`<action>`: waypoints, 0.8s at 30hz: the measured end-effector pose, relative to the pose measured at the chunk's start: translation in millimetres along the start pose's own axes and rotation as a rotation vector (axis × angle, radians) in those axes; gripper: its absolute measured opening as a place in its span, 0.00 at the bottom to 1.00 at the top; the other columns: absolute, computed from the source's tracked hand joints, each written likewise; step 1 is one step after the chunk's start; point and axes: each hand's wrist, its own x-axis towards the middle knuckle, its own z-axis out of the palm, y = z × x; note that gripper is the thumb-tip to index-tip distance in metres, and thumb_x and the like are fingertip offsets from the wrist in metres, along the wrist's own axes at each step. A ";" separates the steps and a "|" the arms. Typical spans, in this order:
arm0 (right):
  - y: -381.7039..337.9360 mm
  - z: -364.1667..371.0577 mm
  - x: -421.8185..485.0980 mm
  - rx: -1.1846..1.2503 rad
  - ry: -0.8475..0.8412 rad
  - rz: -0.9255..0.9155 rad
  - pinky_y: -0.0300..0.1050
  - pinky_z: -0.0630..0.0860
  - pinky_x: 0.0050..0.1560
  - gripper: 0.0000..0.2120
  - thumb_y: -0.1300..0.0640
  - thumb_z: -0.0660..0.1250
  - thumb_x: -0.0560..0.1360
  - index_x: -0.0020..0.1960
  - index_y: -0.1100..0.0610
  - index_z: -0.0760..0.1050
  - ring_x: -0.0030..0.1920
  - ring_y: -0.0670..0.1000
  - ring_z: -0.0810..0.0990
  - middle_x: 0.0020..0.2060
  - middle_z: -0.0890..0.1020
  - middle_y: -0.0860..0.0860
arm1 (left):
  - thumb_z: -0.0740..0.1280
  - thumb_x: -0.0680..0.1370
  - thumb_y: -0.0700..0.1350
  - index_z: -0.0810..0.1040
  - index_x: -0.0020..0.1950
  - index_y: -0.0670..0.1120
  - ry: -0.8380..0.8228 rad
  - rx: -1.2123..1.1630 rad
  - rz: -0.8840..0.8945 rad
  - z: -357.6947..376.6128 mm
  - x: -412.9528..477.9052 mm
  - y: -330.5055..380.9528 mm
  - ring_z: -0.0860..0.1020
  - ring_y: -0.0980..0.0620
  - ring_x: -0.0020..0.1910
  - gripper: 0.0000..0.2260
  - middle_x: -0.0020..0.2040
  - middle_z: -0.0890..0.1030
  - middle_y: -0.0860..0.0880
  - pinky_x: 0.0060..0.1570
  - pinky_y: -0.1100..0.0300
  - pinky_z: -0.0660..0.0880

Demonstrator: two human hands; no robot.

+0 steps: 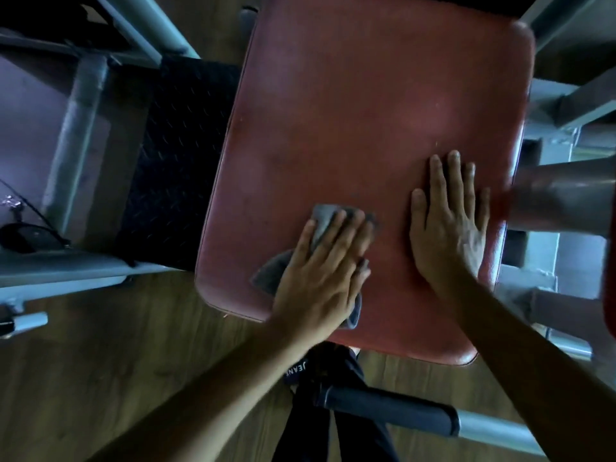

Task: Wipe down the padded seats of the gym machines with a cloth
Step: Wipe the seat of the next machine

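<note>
You have the grey cloth (321, 216) spread on the red padded seat (383, 95), in its near left part close to the front edge. One corner sticks out to the left of your palm and another fold trails off by your wrist. Your left hand (320, 278) lies flat on top of it; the fingers (336, 228) are straight and close together, pressing the cloth down rather than curling round it. Your right hand (450, 235) rests on the bare cover just beside, toward the right edge, its fingers straight and slightly spread, holding nothing; it looks like a brace. The cloth is thin, soft and limp, so it will likely bunch or slip out from under a light palm. It is probably best driven with broad, even pressure over its middle, with the loose corner gathered under your fingers before a long stroke. The seat cover looks smooth and faintly shiny, likely a little slick, and the padding should give under weight, so press firmly and let your hand follow the rounded edges. Most of the seat lies beyond both hands, so I judge this pad no more than partly wiped. Mind the metal frame (76, 128) on your left and the dark-gripped bar (393, 408) near your legs.
</note>
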 end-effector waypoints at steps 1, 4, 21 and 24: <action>0.8 1.7 -2.1 0.007 -0.014 -0.007 0.55 0.47 0.78 0.25 0.47 0.49 0.84 0.80 0.51 0.54 0.80 0.52 0.49 0.80 0.53 0.49 | 0.49 0.84 0.51 0.53 0.80 0.47 -0.005 -0.041 0.108 -18.6 -6.1 -5.3 0.53 0.47 0.79 0.25 0.80 0.55 0.47 0.76 0.43 0.51; 2.5 4.8 -8.6 0.004 -0.021 -0.023 0.55 0.46 0.78 0.26 0.46 0.49 0.84 0.80 0.51 0.53 0.80 0.53 0.49 0.80 0.53 0.50 | 0.49 0.84 0.50 0.55 0.80 0.46 -0.016 0.042 -0.160 -15.5 14.2 -87.6 0.56 0.45 0.78 0.24 0.80 0.57 0.45 0.75 0.43 0.54; -0.1 7.9 -20.6 0.000 0.007 -0.011 0.55 0.47 0.78 0.26 0.46 0.48 0.84 0.80 0.50 0.53 0.80 0.52 0.50 0.80 0.54 0.49 | 0.49 0.83 0.54 0.55 0.80 0.47 -0.034 -0.041 -0.049 1.4 -40.2 6.1 0.52 0.49 0.80 0.26 0.80 0.56 0.49 0.77 0.44 0.50; 1.8 7.1 -22.4 0.010 0.000 -0.013 0.55 0.46 0.78 0.25 0.46 0.49 0.84 0.80 0.50 0.53 0.80 0.52 0.49 0.80 0.54 0.49 | 0.52 0.83 0.54 0.57 0.79 0.48 -0.028 0.015 0.053 0.1 -38.2 -53.5 0.56 0.49 0.79 0.25 0.79 0.60 0.49 0.76 0.47 0.52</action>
